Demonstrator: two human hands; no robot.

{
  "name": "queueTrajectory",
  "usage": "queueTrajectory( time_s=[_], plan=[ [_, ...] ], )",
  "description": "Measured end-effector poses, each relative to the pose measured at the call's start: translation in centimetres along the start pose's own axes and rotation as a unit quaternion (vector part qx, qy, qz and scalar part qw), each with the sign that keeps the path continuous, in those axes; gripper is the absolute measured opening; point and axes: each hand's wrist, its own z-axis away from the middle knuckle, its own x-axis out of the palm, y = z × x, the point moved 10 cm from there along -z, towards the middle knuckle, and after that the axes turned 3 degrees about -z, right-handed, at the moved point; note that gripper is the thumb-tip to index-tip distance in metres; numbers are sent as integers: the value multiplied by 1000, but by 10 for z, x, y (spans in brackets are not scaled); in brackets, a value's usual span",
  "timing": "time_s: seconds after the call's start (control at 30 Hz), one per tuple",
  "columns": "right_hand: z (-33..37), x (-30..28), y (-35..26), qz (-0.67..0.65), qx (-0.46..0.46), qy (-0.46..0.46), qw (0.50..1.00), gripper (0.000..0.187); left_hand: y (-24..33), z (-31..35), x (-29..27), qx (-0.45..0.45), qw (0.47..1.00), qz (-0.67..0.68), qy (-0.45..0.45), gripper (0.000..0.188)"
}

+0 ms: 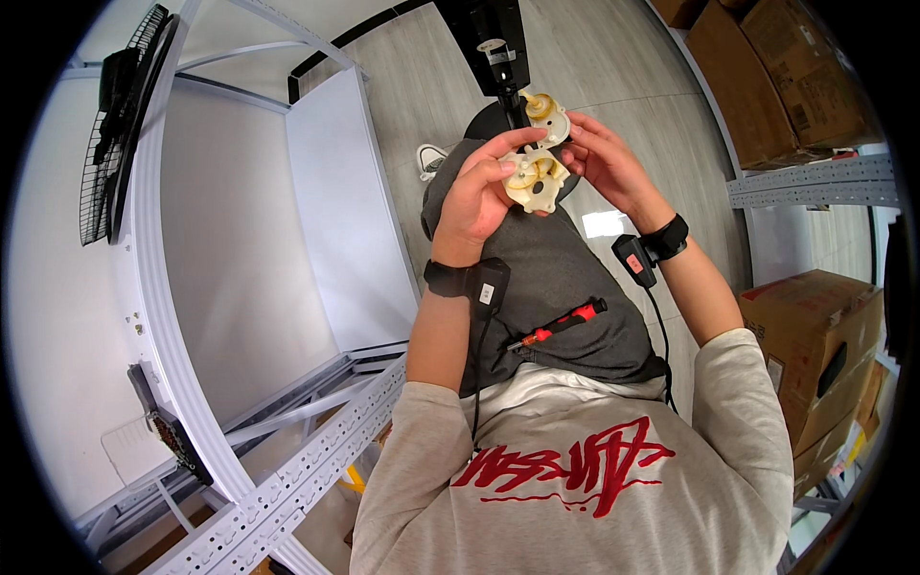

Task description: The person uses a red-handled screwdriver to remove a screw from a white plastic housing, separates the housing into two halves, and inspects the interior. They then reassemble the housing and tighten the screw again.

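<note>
1. Cream plastic housing piece (542,202) sits above the grey trousers (575,278), pinched by the left hand (471,198) between thumb and fingers.
2. Second cream piece (553,126) — just beyond the first — is pinched at its right edge by the right hand (610,165); whether the pieces touch, I cannot tell.
3. Red-and-black screwdriver (558,328) lies on the trousers, tip leftward.

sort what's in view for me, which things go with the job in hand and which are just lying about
In use, apparently:
- lower cream plastic part, in the left hand
- upper cream plastic part, in the right hand
- red-and-black screwdriver, on the lap, likely

Probably just about:
- cardboard boxes
- black wire grille
</note>
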Motion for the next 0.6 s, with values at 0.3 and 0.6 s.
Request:
queueTrajectory(
  time_s=[0.3, 0.6],
  plan=[
    [3, 1, 1, -15, 23, 26, 999, 36, 3, 1, 0, -1, 1000, 11, 18, 60],
    [0, -6, 5, 45, 44, 12, 998, 38, 0, 0, -8, 7, 999, 28, 30, 60]
  ],
)
